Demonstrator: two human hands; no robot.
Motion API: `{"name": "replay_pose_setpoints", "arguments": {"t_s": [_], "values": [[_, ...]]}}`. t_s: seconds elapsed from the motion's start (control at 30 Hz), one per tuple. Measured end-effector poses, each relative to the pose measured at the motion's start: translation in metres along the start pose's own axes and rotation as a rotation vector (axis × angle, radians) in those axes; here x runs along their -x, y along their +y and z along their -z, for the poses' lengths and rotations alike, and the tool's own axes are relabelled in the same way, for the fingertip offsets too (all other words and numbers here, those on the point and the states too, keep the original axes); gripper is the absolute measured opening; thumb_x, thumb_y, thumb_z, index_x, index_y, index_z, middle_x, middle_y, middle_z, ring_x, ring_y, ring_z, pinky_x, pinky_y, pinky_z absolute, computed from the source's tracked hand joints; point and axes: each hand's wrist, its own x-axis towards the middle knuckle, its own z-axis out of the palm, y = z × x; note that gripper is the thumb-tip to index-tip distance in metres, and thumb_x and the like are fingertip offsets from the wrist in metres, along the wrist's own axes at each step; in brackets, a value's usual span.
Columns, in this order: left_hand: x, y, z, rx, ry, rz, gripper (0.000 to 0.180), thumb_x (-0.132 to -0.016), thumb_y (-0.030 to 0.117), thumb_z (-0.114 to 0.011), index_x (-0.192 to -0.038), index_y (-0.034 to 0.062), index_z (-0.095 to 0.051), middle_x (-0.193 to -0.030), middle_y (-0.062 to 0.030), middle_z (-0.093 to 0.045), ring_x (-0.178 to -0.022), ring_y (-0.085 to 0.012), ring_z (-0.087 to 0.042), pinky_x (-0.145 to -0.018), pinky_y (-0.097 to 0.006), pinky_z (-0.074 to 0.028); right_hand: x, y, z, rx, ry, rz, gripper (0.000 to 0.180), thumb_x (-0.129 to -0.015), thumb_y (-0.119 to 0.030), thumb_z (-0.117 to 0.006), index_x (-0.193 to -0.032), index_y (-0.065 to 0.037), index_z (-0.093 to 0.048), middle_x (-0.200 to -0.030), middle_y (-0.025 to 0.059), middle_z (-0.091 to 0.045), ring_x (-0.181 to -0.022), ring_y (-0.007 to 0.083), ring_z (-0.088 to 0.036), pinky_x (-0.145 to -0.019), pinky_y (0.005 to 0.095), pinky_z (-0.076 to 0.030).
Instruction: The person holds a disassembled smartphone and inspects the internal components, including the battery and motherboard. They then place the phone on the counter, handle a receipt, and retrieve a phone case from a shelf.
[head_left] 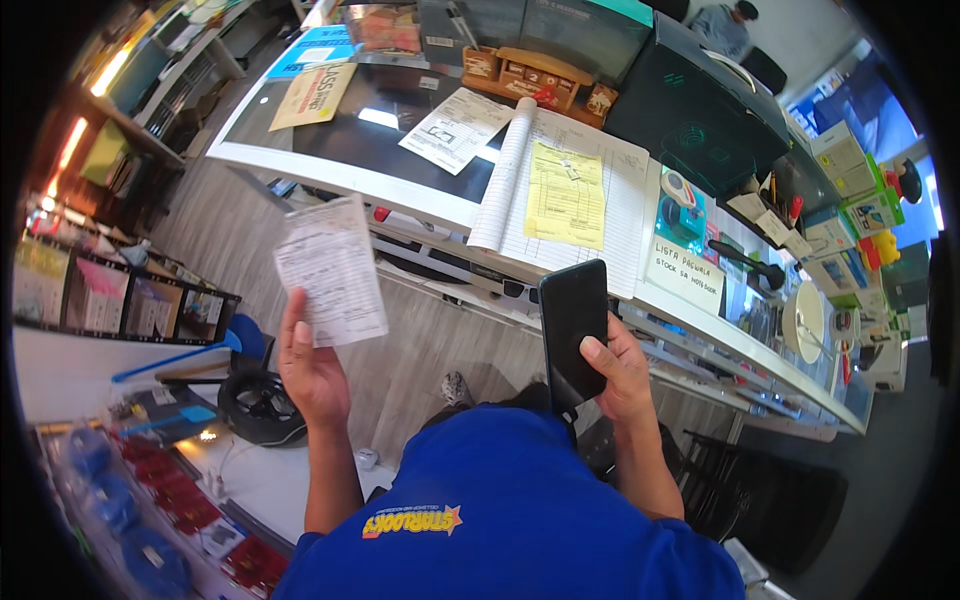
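Observation:
My left hand point(314, 375) pinches a white paper slip point(330, 270) by its lower left edge, with writing and printed lines facing up. In my right hand point(626, 375) is a black smartphone point(573, 325), held upright with the thumb across its dark screen. Both hands are in front of my body, short of the counter's near edge. Beyond the phone, an open ruled notebook point(622, 190) lies on the counter with a yellow form point(565, 200) on its page. Left of the notebook rests another printed white sheet point(455, 130).
The glass-topped counter point(350, 183) has a white frame. On it stand a wooden organizer point(530, 75), a large black case point(690, 100) and a white bowl point(803, 320). A black wheel point(258, 405) lies at lower left, near packaged goods. Another person point(720, 30) is far off at top right.

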Motion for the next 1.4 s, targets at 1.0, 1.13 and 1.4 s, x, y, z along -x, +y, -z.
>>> {"name": "replay_pose_setpoints", "arguments": {"t_s": [1.0, 1.13, 1.4], "values": [[-0.295, -0.024, -0.002, -1.202, -0.358, -0.29, 0.042, -0.099, 0.031, -0.069, -0.133, 0.0073, -0.065, -0.139, -0.0123, -0.061, -0.136, -0.0299, -0.048, -0.116, -0.043, -0.034, -0.24, -0.015, -0.158, 0.057, 0.257, 0.143, 0.047, -0.102, -0.015, -0.064, -0.143, 0.001, -0.05, -0.127, 0.009, -0.067, -0.111, 0.0132, -0.065, -0.098, 0.0276, -0.051], [-0.309, -0.015, -0.009, -0.586, -0.648, 0.135, 0.03, -0.102, 0.026, -0.066, -0.122, 0.0046, -0.071, -0.119, -0.0099, -0.07, -0.109, -0.02, -0.063, -0.099, -0.033, -0.047, -0.275, 0.011, -0.207, 0.011, 0.253, 0.153, 0.045, -0.103, -0.016, -0.063, -0.143, 0.0, -0.05, -0.13, 0.0093, -0.065, -0.115, 0.014, -0.064, -0.1, 0.0287, -0.05], [-0.332, -0.015, -0.009, -0.143, -0.674, 0.596, 0.031, -0.102, 0.027, -0.068, -0.117, -0.0009, -0.068, -0.102, -0.0046, -0.068, -0.093, -0.0092, -0.059, -0.082, -0.028, -0.05, -0.321, 0.052, -0.267, 0.051, 0.236, 0.2, 0.047, -0.102, -0.01, -0.065, -0.146, -0.001, -0.049, -0.135, 0.0072, -0.063, -0.122, 0.0124, -0.059, -0.106, 0.0295, -0.046]]}}
